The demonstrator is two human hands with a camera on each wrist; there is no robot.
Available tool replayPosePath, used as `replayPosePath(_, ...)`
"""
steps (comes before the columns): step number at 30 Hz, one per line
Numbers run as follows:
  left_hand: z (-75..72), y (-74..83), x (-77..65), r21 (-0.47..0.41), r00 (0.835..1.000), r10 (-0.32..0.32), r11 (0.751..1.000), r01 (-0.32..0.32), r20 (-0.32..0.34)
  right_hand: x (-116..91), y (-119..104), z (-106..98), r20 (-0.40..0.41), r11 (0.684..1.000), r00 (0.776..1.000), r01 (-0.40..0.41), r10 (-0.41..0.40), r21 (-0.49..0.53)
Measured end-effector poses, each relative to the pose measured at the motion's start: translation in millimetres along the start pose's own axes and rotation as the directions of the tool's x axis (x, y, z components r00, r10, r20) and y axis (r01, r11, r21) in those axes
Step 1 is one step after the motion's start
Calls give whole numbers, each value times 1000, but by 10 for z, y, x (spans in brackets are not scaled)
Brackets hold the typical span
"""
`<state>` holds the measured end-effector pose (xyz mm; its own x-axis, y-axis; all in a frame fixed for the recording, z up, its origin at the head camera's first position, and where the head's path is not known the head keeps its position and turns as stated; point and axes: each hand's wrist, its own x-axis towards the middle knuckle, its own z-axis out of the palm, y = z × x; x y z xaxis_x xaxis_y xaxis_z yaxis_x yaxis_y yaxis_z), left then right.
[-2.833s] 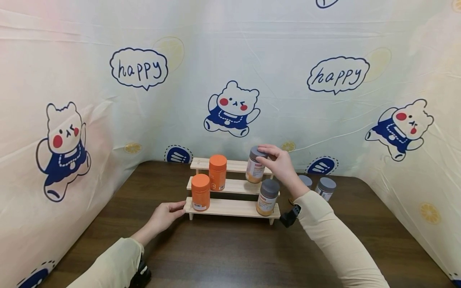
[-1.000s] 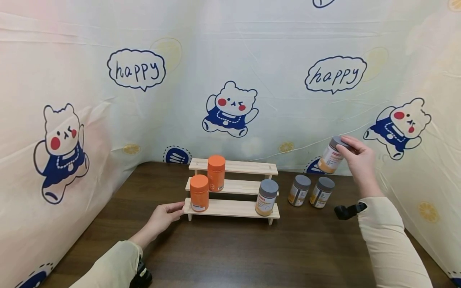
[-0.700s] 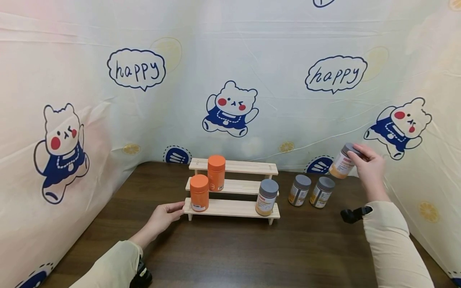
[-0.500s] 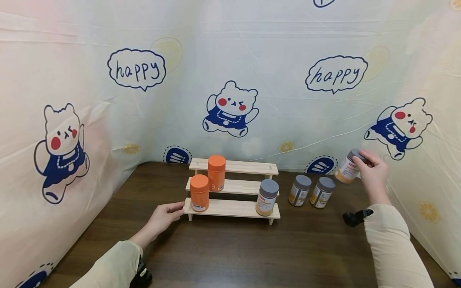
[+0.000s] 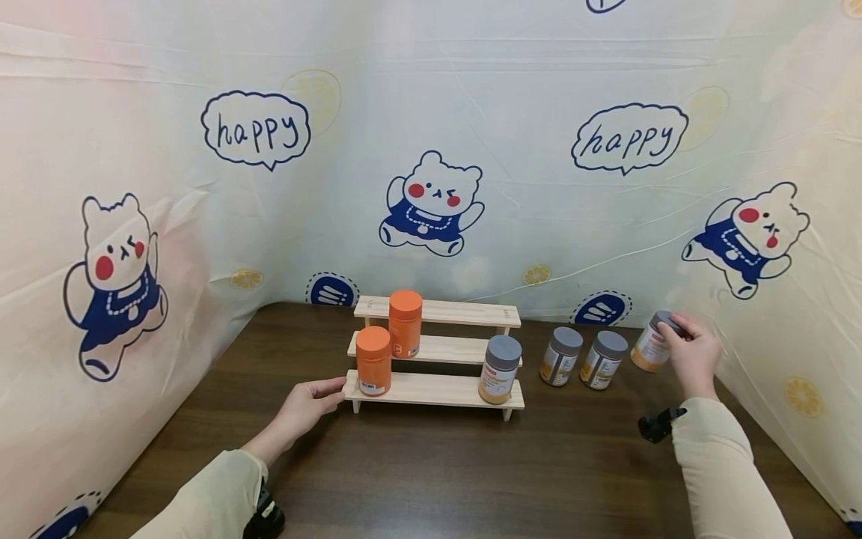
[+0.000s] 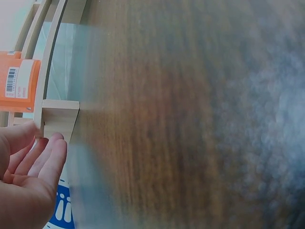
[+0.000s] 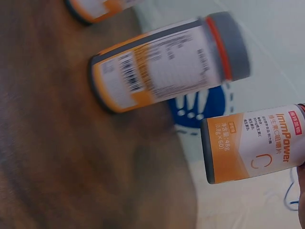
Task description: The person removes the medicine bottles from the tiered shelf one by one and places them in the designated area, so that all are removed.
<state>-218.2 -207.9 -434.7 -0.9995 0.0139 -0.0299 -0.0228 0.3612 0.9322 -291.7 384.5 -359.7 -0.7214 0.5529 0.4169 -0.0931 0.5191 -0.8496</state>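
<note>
At the right of the head view my right hand (image 5: 697, 355) grips a grey-lidded vitamin bottle (image 5: 650, 349) by its lid, low near the table. Its white and orange front label shows in the right wrist view, on the held vitamin bottle (image 7: 252, 145). My left hand (image 5: 303, 408) pinches the left end of the lowest step of a three-step wooden display rack (image 5: 431, 389); the left wrist view shows thumb and fingertips at that end. On the rack stand an orange bottle (image 5: 373, 363) low left, another orange bottle (image 5: 405, 326) on the middle step, and a grey-lidded bottle (image 5: 499, 370) low right.
Between the rack and my right hand, two more grey-lidded bottles, the nearer one to the rack (image 5: 560, 358) and its neighbour (image 5: 603, 361), stand upright on the dark wooden table (image 5: 431, 471). A printed cloth (image 5: 512, 135) hangs behind and along both sides.
My right hand has carried the grey-lidded vitamin bottle from over the rack to the right, then lowered it beside the other two. My left hand stays at the rack's end.
</note>
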Motion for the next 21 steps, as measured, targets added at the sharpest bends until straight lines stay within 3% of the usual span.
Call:
replayPosePath(13,3,7,-5,9,1000,2,1000,-2,-4,-102,315,149,35,997,999,41,-39,-65)
replayPosePath(21,6,22,-8,11,1000,0,1000,0,-4,-175,444,186,3,997,999,47,-47,-62)
